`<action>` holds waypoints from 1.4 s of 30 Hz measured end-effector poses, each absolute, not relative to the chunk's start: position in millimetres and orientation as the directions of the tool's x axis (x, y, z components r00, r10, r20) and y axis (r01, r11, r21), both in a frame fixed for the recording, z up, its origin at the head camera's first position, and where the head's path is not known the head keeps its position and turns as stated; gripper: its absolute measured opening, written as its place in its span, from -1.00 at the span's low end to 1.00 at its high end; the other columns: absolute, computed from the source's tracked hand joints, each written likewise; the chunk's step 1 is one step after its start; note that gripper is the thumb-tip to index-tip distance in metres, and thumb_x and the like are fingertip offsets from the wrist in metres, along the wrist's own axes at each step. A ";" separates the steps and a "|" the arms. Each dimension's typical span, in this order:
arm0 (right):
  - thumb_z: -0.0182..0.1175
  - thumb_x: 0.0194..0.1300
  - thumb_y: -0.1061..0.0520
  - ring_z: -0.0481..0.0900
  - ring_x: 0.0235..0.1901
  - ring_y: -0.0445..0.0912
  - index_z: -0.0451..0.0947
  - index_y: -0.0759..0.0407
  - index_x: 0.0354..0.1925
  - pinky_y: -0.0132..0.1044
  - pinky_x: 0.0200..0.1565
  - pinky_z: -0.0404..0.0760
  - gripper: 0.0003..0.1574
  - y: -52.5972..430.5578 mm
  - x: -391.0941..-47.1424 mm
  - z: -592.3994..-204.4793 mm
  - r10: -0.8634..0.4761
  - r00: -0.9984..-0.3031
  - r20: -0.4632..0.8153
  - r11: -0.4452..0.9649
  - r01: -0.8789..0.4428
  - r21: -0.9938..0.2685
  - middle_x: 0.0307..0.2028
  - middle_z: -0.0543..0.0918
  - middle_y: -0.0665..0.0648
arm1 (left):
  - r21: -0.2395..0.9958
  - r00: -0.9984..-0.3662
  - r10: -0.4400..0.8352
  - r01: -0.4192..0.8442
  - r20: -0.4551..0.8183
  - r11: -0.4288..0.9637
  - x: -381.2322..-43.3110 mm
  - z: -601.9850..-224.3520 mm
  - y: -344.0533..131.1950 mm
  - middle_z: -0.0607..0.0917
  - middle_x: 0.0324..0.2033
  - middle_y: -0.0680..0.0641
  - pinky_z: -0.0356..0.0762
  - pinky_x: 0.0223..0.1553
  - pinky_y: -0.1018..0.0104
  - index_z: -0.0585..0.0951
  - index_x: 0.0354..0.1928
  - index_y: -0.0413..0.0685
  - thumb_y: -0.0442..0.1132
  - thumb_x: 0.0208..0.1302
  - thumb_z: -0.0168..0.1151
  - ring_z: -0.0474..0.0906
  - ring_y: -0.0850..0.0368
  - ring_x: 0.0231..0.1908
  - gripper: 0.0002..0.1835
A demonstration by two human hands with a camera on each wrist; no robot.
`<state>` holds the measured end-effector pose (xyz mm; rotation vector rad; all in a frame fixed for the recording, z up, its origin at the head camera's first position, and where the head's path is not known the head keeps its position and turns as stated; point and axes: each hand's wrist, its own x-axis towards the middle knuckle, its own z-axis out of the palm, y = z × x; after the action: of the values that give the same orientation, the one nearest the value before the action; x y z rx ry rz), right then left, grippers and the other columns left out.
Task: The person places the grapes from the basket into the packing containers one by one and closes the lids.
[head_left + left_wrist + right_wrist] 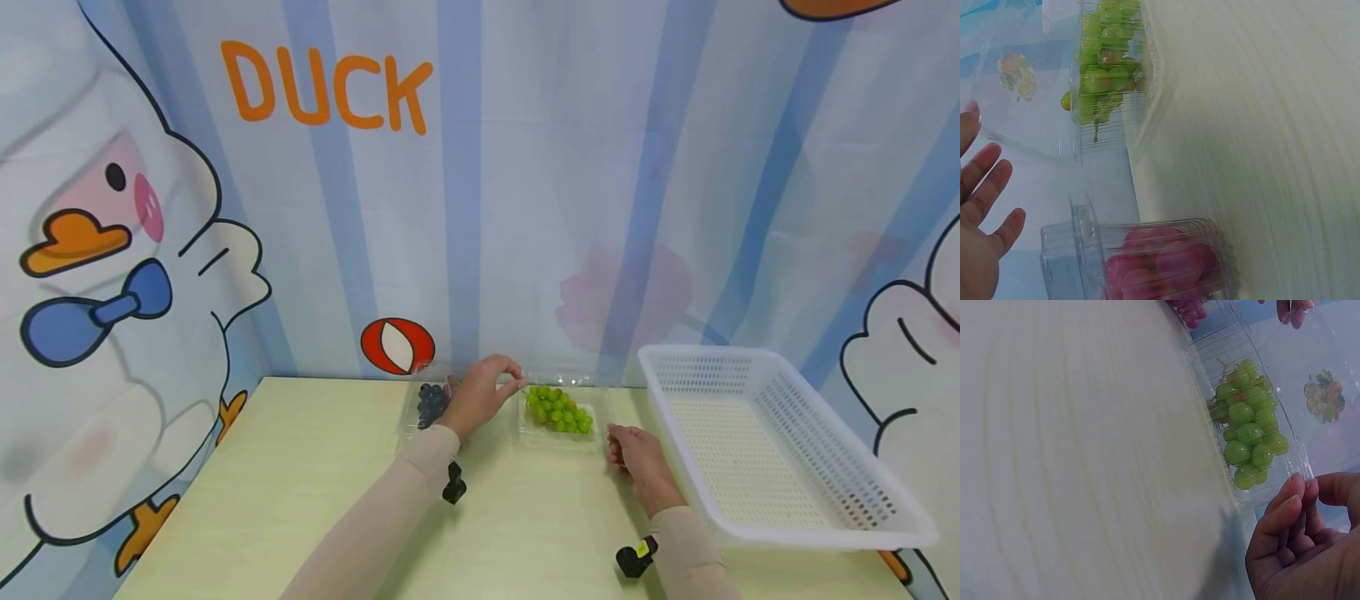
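Note:
A clear plastic clamshell box (528, 435) with its lid (1019, 109) raised stands at the table's back. Green grapes (558, 410) lie inside it, also plain in the right wrist view. My left hand (480, 396) pinches the raised lid's left edge between thumb and forefinger, its other fingers spread. At the box's front right corner, my right hand (639, 462) pinches the rim with thumb and forefinger. Left of it, partly behind my left hand, is a second clear box (1082, 247) of dark grapes (432, 403), which look pinkish red in the left wrist view.
A white perforated plastic basket (806, 535) stands on the right, close beside my right forearm. The pale wooden table (300, 467) ends at a curtain (510, 208) printed with ducks, right behind the boxes.

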<state>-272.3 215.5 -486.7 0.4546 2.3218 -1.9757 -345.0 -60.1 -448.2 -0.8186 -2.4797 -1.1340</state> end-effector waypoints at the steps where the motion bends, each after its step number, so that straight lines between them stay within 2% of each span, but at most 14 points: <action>1: 0.01 0.59 -0.04 0.43 -0.52 -0.20 0.47 0.27 -0.20 -0.35 -0.45 0.42 -0.61 215.6 -272.2 -486.7 0.183 -0.955 -0.234 0.137 0.261 -0.956 -0.50 0.53 -0.02 | 0.591 -0.790 0.378 0.613 0.483 0.524 -345.4 -449.5 -60.5 0.71 -0.03 0.02 0.57 0.12 0.00 0.65 -0.13 0.09 -0.12 0.43 0.28 0.63 -0.02 0.07 -0.91; 11: 0.01 0.59 -0.06 0.44 -0.51 -0.20 0.47 0.28 -0.15 -0.35 -0.44 0.42 -0.59 217.0 -272.7 -487.9 0.176 -0.955 -0.239 0.134 0.264 -0.955 -0.48 0.53 -0.01 | 0.516 -0.742 0.429 0.668 0.515 0.536 -346.1 -457.7 -62.7 0.69 -0.01 0.06 0.60 0.11 0.11 0.62 -0.17 0.15 -0.14 0.41 0.31 0.62 0.10 0.06 -0.96; 19: 0.03 0.58 -0.07 0.45 -0.52 -0.21 0.49 0.28 -0.18 -0.36 -0.45 0.43 -0.59 217.6 -273.4 -488.9 0.185 -0.951 -0.248 0.125 0.273 -0.954 -0.51 0.54 -0.02 | 0.485 -0.738 0.457 0.672 0.496 0.559 -339.8 -458.9 -65.1 0.71 0.02 0.03 0.59 0.15 0.16 0.64 -0.14 0.09 -0.15 0.41 0.31 0.62 0.09 0.10 -0.93; 28: 0.07 0.55 -0.08 0.45 -0.55 -0.22 0.52 0.27 -0.20 -0.38 -0.46 0.46 -0.58 218.7 -274.2 -491.1 0.196 -0.945 -0.261 0.114 0.286 -0.951 -0.55 0.53 -0.03 | 0.415 -0.696 0.494 0.713 0.521 0.566 -336.9 -465.6 -69.2 0.72 0.01 0.00 0.61 0.11 0.17 0.65 -0.11 0.04 -0.15 0.41 0.31 0.64 0.10 0.08 -0.89; 42: 0.06 0.55 -0.14 0.44 -0.58 -0.23 0.52 0.32 -0.01 -0.40 -0.49 0.49 -0.48 219.2 -273.2 -492.3 0.185 -0.943 -0.278 0.114 0.302 -0.947 -0.53 0.52 -0.04 | 0.349 -0.668 0.533 0.735 0.519 0.581 -336.2 -471.4 -72.3 0.71 0.08 -0.07 0.62 0.11 0.14 0.64 -0.13 0.05 -0.12 0.39 0.34 0.64 0.05 0.10 -0.88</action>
<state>-273.2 219.2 -492.3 0.4987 2.2757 -1.9702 -336.2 -72.3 -471.4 -1.0289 -2.4558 -0.7822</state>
